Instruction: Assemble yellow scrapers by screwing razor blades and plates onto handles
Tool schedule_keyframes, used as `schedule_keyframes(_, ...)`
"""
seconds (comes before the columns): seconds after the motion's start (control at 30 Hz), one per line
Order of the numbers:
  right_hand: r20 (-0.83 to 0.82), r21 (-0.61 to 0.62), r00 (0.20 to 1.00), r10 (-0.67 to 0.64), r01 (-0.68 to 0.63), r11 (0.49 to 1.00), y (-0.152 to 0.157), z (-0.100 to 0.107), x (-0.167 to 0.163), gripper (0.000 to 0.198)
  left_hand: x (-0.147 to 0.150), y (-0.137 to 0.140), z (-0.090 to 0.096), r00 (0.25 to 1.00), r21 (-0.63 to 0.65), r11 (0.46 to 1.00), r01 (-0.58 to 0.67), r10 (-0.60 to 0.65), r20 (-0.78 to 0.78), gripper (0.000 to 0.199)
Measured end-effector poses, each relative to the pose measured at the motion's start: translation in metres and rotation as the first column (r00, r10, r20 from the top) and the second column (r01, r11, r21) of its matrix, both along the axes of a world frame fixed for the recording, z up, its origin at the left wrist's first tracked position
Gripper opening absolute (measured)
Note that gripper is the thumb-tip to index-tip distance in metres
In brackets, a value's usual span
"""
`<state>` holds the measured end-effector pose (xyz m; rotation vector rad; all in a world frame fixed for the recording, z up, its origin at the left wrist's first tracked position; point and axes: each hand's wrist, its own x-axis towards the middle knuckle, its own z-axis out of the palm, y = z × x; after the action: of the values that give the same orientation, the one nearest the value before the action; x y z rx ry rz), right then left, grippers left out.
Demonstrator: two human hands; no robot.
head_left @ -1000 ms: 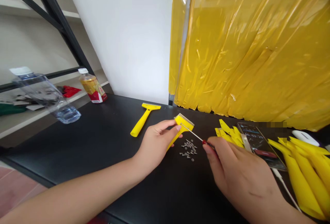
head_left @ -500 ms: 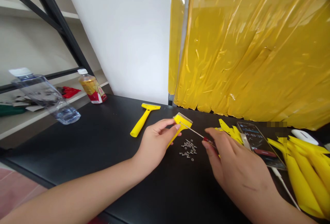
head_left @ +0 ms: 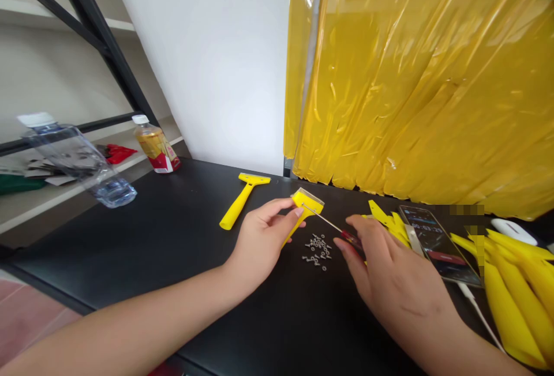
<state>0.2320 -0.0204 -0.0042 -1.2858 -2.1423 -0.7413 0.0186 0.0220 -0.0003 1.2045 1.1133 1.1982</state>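
Observation:
Between the thumb and fingers of my left hand (head_left: 266,237) is a yellow scraper (head_left: 306,200), its head tilted up with a blade along the top edge. My right hand (head_left: 393,260) holds a screwdriver (head_left: 331,225) by its dark red handle, partly hidden by the fingers. The thin shaft reaches leftward, and its tip meets the scraper head beside my left thumb. Below the scraper lies a loose pile of small screws and nuts (head_left: 318,246). A second yellow scraper (head_left: 238,200) rests on the table to the left of my left hand.
Yellow handles (head_left: 513,301) are heaped at the right, with smaller yellow pieces (head_left: 389,223) behind my right hand. A phone (head_left: 437,243) with a white cable (head_left: 476,307) lies between them. A clear bottle (head_left: 82,162) and a drink bottle (head_left: 158,148) stand left on the black table (head_left: 142,255).
My right thumb has lifted slightly away from the screwdriver handle and the fingers have shifted a little. The left hand and its scraper hold nearly still.

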Motion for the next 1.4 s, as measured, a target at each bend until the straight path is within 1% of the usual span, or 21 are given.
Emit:
schedule_keyframes(0.1, 0.046, 0.009, 0.998, 0.041, -0.041, 0.999, 0.000, 0.002, 0.001, 0.011, 0.000, 0.000, -0.002, 1.000, 0.025, 1.000, -0.002, 0.002, -0.003, 0.028)
schedule_keyframes(0.23, -0.177, -0.215, 0.982, 0.059, -0.097, 0.972, 0.000, 0.001, 0.000, 0.031, 0.000, -0.001, -0.003, 0.999, 0.062, 0.998, -0.003, 0.006, -0.042, 0.024)
schedule_keyframes(0.37, -0.185, -0.212, 0.982, 0.036, -0.075, 0.974, -0.001, -0.003, -0.003, 0.027, 0.000, -0.005, -0.001, 0.996, 0.130, 0.991, 0.024, -0.013, -0.085, 0.020)
schedule_keyframes(0.43, -0.280, -0.302, 0.959, 0.043, -0.131, 0.944, -0.003, -0.002, -0.005, 0.031, 0.000, -0.008, 0.001, 0.988, 0.216, 0.976, 0.037, -0.003, -0.156, 0.018)
schedule_keyframes(0.5, -0.536, -0.517, 0.844, -0.028, -0.302, 0.801, -0.005, 0.003, -0.007, 0.036, -0.001, -0.012, 0.003, 0.968, 0.334, 0.941, 0.057, 0.030, -0.249, 0.017)
schedule_keyframes(0.57, -0.771, -0.612, 0.592, -0.236, -0.583, 0.535, -0.007, 0.010, -0.008, 0.041, -0.001, -0.015, 0.005, 0.950, 0.430, 0.899, 0.082, 0.059, -0.305, 0.017)
schedule_keyframes(0.63, -0.829, -0.495, 0.336, -0.446, -0.813, 0.307, -0.008, 0.015, -0.008, 0.042, -0.001, -0.017, 0.007, 0.945, 0.477, 0.874, 0.094, 0.072, -0.319, 0.017)
schedule_keyframes(0.7, -0.814, -0.377, 0.222, -0.537, -0.905, 0.197, -0.008, 0.017, -0.008, 0.039, -0.001, -0.016, 0.008, 0.940, 0.491, 0.865, 0.101, 0.079, -0.331, 0.017)
schedule_keyframes(0.73, -0.816, -0.378, 0.228, -0.531, -0.906, 0.192, -0.007, 0.016, -0.007, 0.038, -0.001, -0.015, 0.008, 0.937, 0.491, 0.865, 0.101, 0.083, -0.339, 0.018)
schedule_keyframes(0.77, -0.827, -0.425, 0.274, -0.491, -0.876, 0.228, -0.006, 0.014, -0.007, 0.038, -0.001, -0.014, 0.007, 0.934, 0.487, 0.867, 0.102, 0.085, -0.346, 0.019)
schedule_keyframes(0.8, -0.835, -0.501, 0.358, -0.419, -0.810, 0.306, -0.006, 0.011, -0.006, 0.037, -0.001, -0.012, 0.007, 0.932, 0.483, 0.869, 0.104, 0.085, -0.354, 0.021)
schedule_keyframes(0.9, -0.704, -0.591, 0.694, -0.151, -0.454, 0.667, -0.006, 0.003, -0.005, 0.031, -0.001, -0.010, 0.003, 0.931, 0.517, 0.847, 0.123, 0.082, -0.356, 0.022)
schedule_keyframes(0.93, -0.645, -0.560, 0.757, -0.103, -0.377, 0.738, -0.007, 0.002, -0.005, 0.030, 0.000, -0.011, 0.002, 0.931, 0.543, 0.829, 0.133, 0.084, -0.355, 0.020)
schedule_keyframes(0.97, -0.628, -0.548, 0.773, -0.089, -0.359, 0.755, -0.008, 0.002, -0.005, 0.031, 0.000, -0.013, 0.001, 0.931, 0.572, 0.808, 0.139, 0.091, -0.355, 0.019)
schedule_keyframes(1.0, -0.670, -0.563, 0.734, -0.111, -0.404, 0.721, -0.010, 0.004, -0.006, 0.035, 0.000, -0.015, 0.000, 0.930, 0.597, 0.790, 0.139, 0.103, -0.352, 0.017)
schedule_keyframes(1.07, -0.818, -0.570, 0.499, -0.286, -0.636, 0.520, -0.013, 0.010, -0.008, 0.041, 0.001, -0.020, 0.000, 0.928, 0.627, 0.768, 0.130, 0.128, -0.350, 0.017)
schedule_keyframes(1.13, -0.822, -0.395, 0.185, -0.538, -0.867, 0.305, -0.016, 0.017, -0.010, 0.044, 0.002, -0.023, 0.001, 0.927, 0.641, 0.757, 0.127, 0.139, -0.347, 0.021)
schedule_keyframes(1.2, -0.731, -0.191, -0.005, -0.682, -0.959, 0.212, -0.016, 0.022, -0.012, 0.041, 0.001, -0.022, 0.003, 0.927, 0.643, 0.753, 0.139, 0.129, -0.352, 0.023)
schedule_keyframes(1.23, -0.708, -0.145, -0.037, -0.705, -0.970, 0.195, -0.016, 0.023, -0.012, 0.039, 0.000, -0.020, 0.004, 0.925, 0.636, 0.758, 0.147, 0.122, -0.359, 0.021)
schedule_keyframes(1.3, -0.726, -0.160, -0.002, -0.688, -0.972, 0.173, -0.015, 0.022, -0.013, 0.035, -0.003, -0.010, 0.006, 0.926, 0.595, 0.792, 0.137, 0.112, -0.361, 0.015)
schedule_keyframes(1.4, -0.813, -0.363, 0.218, -0.541, -0.915, 0.177, -0.010, 0.018, -0.007, 0.033, -0.010, 0.013, 0.006, 0.952, 0.431, 0.902, 0.016, 0.118, -0.282, 0.019)
